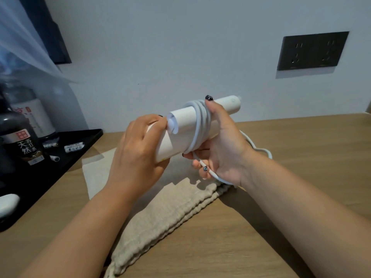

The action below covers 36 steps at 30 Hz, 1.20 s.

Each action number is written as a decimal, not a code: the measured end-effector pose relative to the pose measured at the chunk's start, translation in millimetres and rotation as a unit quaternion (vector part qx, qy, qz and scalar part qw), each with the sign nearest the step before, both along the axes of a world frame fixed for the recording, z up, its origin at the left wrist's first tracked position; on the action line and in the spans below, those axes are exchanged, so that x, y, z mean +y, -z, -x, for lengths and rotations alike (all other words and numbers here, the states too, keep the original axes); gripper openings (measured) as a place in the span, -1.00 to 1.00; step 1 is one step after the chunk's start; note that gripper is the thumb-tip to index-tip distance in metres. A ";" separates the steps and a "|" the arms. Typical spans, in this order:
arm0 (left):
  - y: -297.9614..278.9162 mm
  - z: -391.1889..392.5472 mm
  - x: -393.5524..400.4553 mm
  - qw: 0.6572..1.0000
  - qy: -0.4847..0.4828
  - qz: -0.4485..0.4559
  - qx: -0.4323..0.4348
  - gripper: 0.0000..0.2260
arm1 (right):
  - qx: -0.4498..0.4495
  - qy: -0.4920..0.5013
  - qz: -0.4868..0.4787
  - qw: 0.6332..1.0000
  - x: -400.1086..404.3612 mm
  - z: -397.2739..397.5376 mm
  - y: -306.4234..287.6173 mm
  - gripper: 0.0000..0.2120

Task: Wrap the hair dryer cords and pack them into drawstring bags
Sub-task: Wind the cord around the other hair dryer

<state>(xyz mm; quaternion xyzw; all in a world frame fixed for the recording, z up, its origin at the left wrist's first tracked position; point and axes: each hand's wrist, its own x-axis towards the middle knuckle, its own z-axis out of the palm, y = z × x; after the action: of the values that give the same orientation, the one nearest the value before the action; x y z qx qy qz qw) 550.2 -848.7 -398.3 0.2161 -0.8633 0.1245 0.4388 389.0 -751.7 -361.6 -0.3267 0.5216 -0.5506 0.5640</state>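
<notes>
Dryer (pixel 180 135) held off table: left hand (pixel 136 149) grips body steady, right hand (pixel 218 145) clamps coils, fingers pinching loose cord (pixel 202 125) to feed wraps; bag (pixel 166 213) waits below.

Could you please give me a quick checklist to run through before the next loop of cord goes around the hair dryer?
1. Left hand holds the hair dryer firmly: ok.
2. Right hand holds the cord: ok, loose strand runs through its fingers.
3. Existing coils sit tight around the body: ok.
4. Cord fully wound: not ok, slack trails onto the table.
5. Plug free of the wall socket: ok, nothing plugged in.
6. Drawstring bag open and ready: cannot tell, it lies flat below.
</notes>
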 end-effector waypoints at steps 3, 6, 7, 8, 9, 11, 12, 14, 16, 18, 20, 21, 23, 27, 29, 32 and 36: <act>2.9 -1.1 0.9 0.997 0.020 -0.075 0.018 -0.40 | 0.033 0.022 0.008 0.999 0.4 -1.3 2.3 -0.21; 5.5 -1.7 3.5 0.963 0.030 -0.258 0.071 -0.28 | 0.115 0.045 0.055 0.991 -2.8 -0.5 4.3 -0.35; 5.5 -1.2 4.5 0.935 0.036 -0.340 0.094 -0.24 | 0.149 0.050 0.073 0.985 -3.7 0.2 4.9 -0.35; 5.3 -0.3 5.7 0.903 0.050 -0.412 0.113 -0.24 | 0.181 0.053 0.085 0.978 -3.9 0.4 5.5 -0.34; 6.0 -0.1 5.3 0.878 0.066 -0.457 0.125 -0.28 | 0.213 0.051 0.092 0.971 -3.8 1.1 6.8 -0.31; 4.8 -1.6 3.4 0.847 0.097 -0.506 0.128 -0.32 | 0.249 0.046 0.103 0.962 -3.0 2.6 8.8 -0.30; 3.3 -2.8 1.9 0.826 0.117 -0.536 0.125 -0.32 | 0.247 0.044 0.113 0.961 -2.9 4.0 9.5 -0.34; 2.4 -4.7 -1.0 0.765 0.179 -0.606 0.126 -0.29 | 0.223 0.040 0.140 0.964 -4.1 6.7 11.1 -0.45; 1.6 -6.9 -0.4 0.686 0.257 -0.666 0.138 -0.34 | 0.182 0.034 0.175 0.967 -6.6 8.0 12.0 -0.55; -0.5 -8.5 1.5 0.616 0.319 -0.707 0.136 -0.46 | 0.130 0.027 0.209 0.969 -9.4 8.9 13.3 -0.59; -2.7 -10.4 3.2 0.582 0.353 -0.722 0.119 -0.49 | 0.097 0.012 0.228 0.969 -10.5 10.5 14.0 -0.56; -3.3 -11.1 3.1 0.583 0.356 -0.722 0.114 -0.46 | 0.091 0.002 0.228 0.969 -10.7 12.0 13.8 -0.53; -4.0 -11.4 4.5 0.612 0.335 -0.709 0.104 -0.39 | 0.097 -0.023 0.201 0.975 -10.0 16.8 12.9 -0.49; -2.1 -9.1 10.2 0.645 0.312 -0.695 0.057 -0.41 | 0.101 -0.064 0.162 0.980 -9.2 26.9 14.0 -0.54; -1.3 -9.2 11.0 0.650 0.304 -0.694 0.058 -0.40 | 0.098 -0.069 0.162 0.979 -9.3 28.5 15.0 -0.55; -2.6 -9.5 9.3 0.725 0.255 -0.638 0.046 -0.43 | 0.146 -0.076 0.171 0.971 -8.3 27.8 11.6 -0.43; -3.4 -10.2 6.0 0.816 0.171 -0.552 0.020 -0.31 | 0.281 -0.084 0.179 0.939 -3.3 27.2 2.8 -0.40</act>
<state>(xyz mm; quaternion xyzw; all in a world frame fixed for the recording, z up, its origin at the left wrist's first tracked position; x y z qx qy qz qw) 560.4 -842.6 -394.9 0.2734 -0.8012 -0.4541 0.2776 361.9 -755.0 -364.4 -0.6060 0.5221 -0.4719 0.3708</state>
